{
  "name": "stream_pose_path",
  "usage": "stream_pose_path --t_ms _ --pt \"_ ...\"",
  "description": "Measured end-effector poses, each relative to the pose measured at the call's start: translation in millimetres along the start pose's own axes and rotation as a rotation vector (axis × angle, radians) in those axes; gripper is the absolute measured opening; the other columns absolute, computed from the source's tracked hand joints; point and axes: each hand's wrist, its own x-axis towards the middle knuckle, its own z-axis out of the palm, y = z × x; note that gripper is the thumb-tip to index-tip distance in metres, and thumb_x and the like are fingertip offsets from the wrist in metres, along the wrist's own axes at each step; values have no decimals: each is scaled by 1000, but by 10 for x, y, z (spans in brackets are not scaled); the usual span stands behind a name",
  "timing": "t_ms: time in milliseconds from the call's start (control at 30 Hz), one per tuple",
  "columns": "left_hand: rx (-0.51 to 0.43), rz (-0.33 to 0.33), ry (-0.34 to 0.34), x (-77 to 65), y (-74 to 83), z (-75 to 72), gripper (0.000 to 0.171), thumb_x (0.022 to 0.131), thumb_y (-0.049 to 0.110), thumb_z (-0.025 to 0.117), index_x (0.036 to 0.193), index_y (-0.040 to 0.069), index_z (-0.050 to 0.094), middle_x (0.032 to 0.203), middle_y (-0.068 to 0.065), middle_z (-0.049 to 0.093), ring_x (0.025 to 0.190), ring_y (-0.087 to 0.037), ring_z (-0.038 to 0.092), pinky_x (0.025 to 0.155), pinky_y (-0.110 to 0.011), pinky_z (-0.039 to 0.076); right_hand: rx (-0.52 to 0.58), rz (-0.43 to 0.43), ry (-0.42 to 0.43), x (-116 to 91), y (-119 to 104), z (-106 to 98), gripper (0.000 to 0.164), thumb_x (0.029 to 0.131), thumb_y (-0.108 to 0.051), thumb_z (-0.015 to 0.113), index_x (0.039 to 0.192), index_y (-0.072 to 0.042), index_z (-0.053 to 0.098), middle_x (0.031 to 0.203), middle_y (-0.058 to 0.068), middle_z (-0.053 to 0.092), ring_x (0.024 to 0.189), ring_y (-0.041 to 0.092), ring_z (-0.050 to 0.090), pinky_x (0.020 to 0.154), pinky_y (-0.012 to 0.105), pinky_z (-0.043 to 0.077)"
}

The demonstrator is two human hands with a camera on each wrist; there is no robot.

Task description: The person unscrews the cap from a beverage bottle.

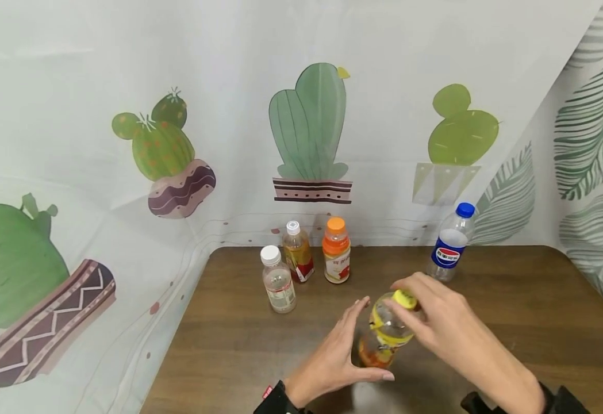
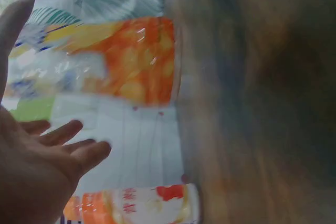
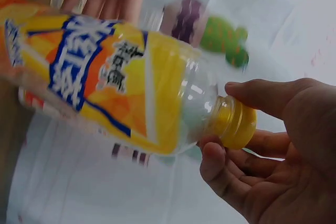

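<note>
A clear plastic drink bottle (image 1: 386, 336) with a yellow and orange label leans above the wooden table. Thumb and fingers of my right hand (image 1: 448, 322) pinch its yellow cap (image 3: 240, 124) from the sides. My left hand (image 1: 329, 359) is beside the lower part of the bottle, thumb and fingers spread wide. In the left wrist view, a gap shows between the left fingers (image 2: 92, 153) and the bottle's orange lower label (image 2: 139, 61). Whether the bottle's base touches the table is hard to tell.
At the back left of the table (image 1: 218, 339) stand a white-capped clear bottle (image 1: 279, 287), a brown drink bottle (image 1: 298, 256) and an orange-capped bottle (image 1: 337, 256). A blue-capped bottle (image 1: 448, 247) is behind my right hand. A cactus-print cloth (image 1: 229, 115) hangs behind.
</note>
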Motion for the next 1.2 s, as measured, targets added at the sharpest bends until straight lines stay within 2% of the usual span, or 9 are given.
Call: stream_pose_path --t_ms 67,167,333,433,500,600,767,900,1200 --pt "-28 26 29 -6 -21 32 106 78 57 77 157 30 12 153 0 40 134 -16 47 106 -40 47 52 5 -21 10 -84 53 23 80 -10 81 97 -16 66 88 -15 59 71 -5 49 60 8 41" --pt "-69 57 80 -20 -61 67 86 81 49 78 149 27 30 134 5 56 117 -6 57 96 -28 52 87 0 -45 10 -143 88 21 83 -12 80 97 -17 65 87 -16 56 68 -6 47 57 8 40" --pt "13 52 179 -36 -99 66 58 81 43 81 125 22 51 108 9 68 95 0 63 80 -18 52 -158 41 -108 10 -138 75 27 89 -41 72 89 -20 55 76 -16 46 56 -4 36 46 15 31" --pt "100 49 208 -50 -85 42 55 79 44 82 118 20 52 99 9 69 87 1 63 73 -15 51 -318 42 -122 23 -109 84 41 91 -54 64 80 -19 46 65 -14 35 49 0 26 43 18 22" --pt "127 40 214 -62 -61 27 56 78 46 82 117 20 52 98 9 69 85 1 64 71 -14 51 -354 35 -111 24 -92 98 44 92 -54 61 76 -18 41 60 -14 30 46 1 22 43 19 19" --pt "147 23 229 -82 -24 14 58 78 51 80 117 20 52 97 10 69 83 2 64 68 -14 50 -365 44 -76 17 -85 117 45 92 -53 63 74 -18 41 57 -14 27 44 1 21 42 20 18" --pt "218 19 249 -97 13 -10 60 76 56 79 116 19 52 93 11 68 76 3 63 62 -12 47 -336 166 -66 23 -114 143 49 89 -52 67 68 -19 38 53 -13 26 42 5 22 41 22 19" --pt "212 59 211 -90 32 -39 62 75 60 78 114 20 52 93 12 69 75 4 62 62 -10 47 -274 212 -80 46 -124 146 48 91 -45 67 66 -20 35 53 -14 24 43 3 22 41 22 20" --pt "41 51 65 -104 76 -65 60 77 54 79 121 23 52 97 13 70 84 7 63 70 -12 51 -177 83 -64 51 -73 109 43 90 -32 70 68 -23 34 60 -19 20 48 -6 18 44 17 17"
